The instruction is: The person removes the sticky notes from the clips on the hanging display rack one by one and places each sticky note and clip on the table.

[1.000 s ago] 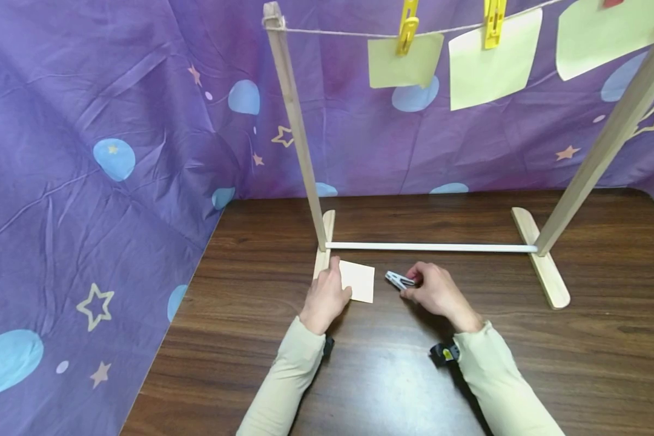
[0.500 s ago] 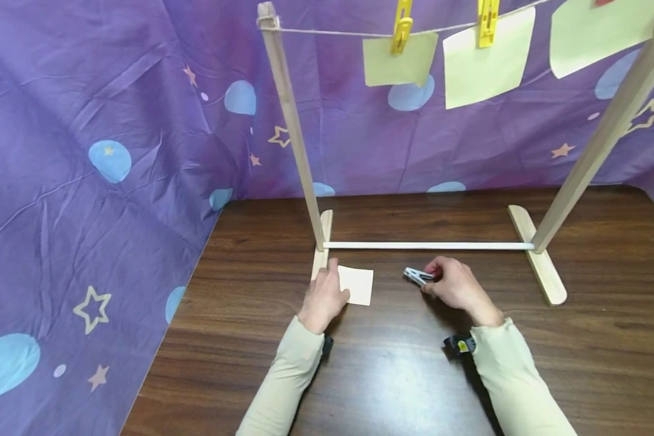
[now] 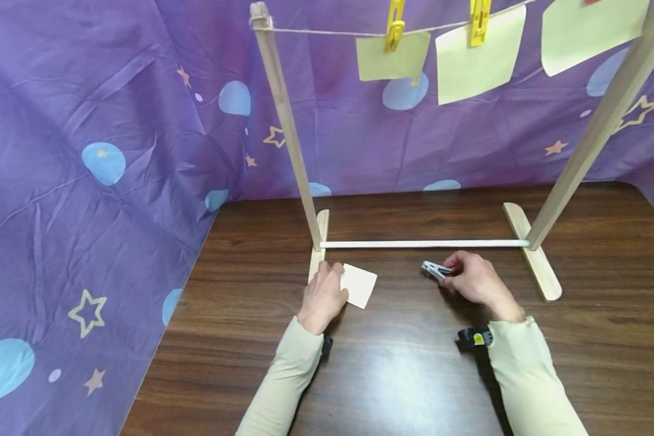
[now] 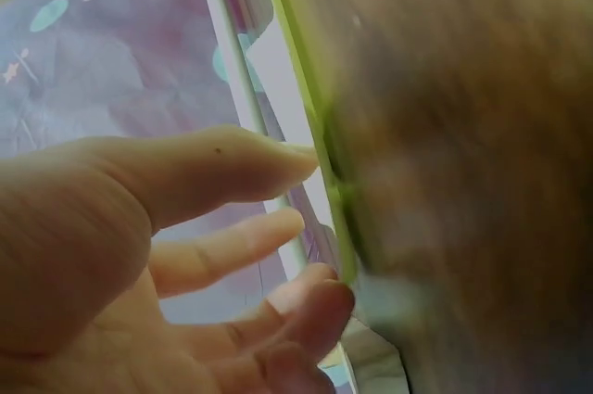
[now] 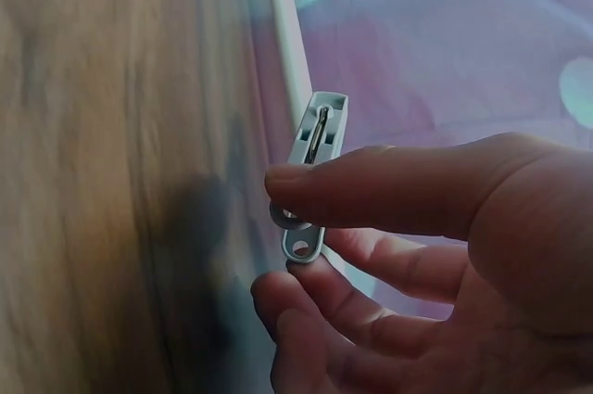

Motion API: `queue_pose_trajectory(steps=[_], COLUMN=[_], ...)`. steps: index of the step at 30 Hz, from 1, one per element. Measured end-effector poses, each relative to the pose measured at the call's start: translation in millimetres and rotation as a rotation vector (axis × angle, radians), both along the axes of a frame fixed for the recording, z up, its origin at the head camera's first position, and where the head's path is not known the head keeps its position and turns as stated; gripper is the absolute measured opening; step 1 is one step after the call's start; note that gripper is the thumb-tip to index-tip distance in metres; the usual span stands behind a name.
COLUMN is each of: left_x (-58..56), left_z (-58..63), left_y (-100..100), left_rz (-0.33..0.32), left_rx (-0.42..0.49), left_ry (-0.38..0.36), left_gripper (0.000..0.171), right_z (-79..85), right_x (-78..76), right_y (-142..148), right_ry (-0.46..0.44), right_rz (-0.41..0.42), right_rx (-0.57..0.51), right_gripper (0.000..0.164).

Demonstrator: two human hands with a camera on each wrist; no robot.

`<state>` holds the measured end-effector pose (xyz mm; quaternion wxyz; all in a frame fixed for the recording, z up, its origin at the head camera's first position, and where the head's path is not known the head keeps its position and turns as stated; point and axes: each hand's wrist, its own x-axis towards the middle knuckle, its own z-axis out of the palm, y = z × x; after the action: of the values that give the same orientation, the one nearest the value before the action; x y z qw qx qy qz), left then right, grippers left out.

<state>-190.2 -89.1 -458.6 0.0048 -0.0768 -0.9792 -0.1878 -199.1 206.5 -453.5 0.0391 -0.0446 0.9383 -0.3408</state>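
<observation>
My left hand (image 3: 323, 297) is at the left side of a small pale square of paper (image 3: 360, 286), low over the table. In the left wrist view the thumb tip meets the paper's yellow-green edge (image 4: 320, 125), and curled fingertips sit at its lower end. To the right, my right hand (image 3: 479, 280) pinches a grey clothespin (image 3: 435, 270) by its handles, the jaw end pointing left. The right wrist view shows the thumb across the clothespin (image 5: 324, 120), with its metal spring visible and fingers behind it.
A wooden rack stands behind the hands, with a left post (image 3: 289, 127), a right post (image 3: 594, 127) and a white crossbar (image 3: 425, 244). From its string (image 3: 316, 31) hang three pale green papers, two under yellow clothespins (image 3: 395, 35). A purple curtain (image 3: 142, 242) backs the table.
My right hand has moved right, away from the paper, carrying the clothespin. The paper at my left hand has turned slightly clockwise, and the left fingers have shifted a little.
</observation>
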Motion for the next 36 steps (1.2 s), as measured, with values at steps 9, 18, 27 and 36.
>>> queue_pose_trajectory(steps=[9, 18, 27, 36], left_x=[-1.5, -1.2, 0.6, -1.0], left_z=[-1.9, 3.3, 4.8, 0.5], left_y=[-1.9, -0.4, 0.4, -5.1], left_rz=[-0.182, -0.445, -0.455, -0.378], left_rx=[0.014, -0.057, -0.172, -0.148], left_ry=[0.118, 0.067, -0.036, -0.018], left_gripper=[0.025, 0.028, 0.035, 0.04], right_z=[-0.1, -2.2, -4.8, -7.0], right_x=[2.0, 5.7, 7.7, 8.5], right_y=[24.6, 45.8, 57.2, 66.7], right_ry=[0.001, 0.032, 0.045, 0.049], right_rz=[-0.048, -0.081, -0.123, -0.111], right_rx=[0.025, 0.004, -0.001, 0.007], right_gripper=[0.034, 0.036, 0.037, 0.041])
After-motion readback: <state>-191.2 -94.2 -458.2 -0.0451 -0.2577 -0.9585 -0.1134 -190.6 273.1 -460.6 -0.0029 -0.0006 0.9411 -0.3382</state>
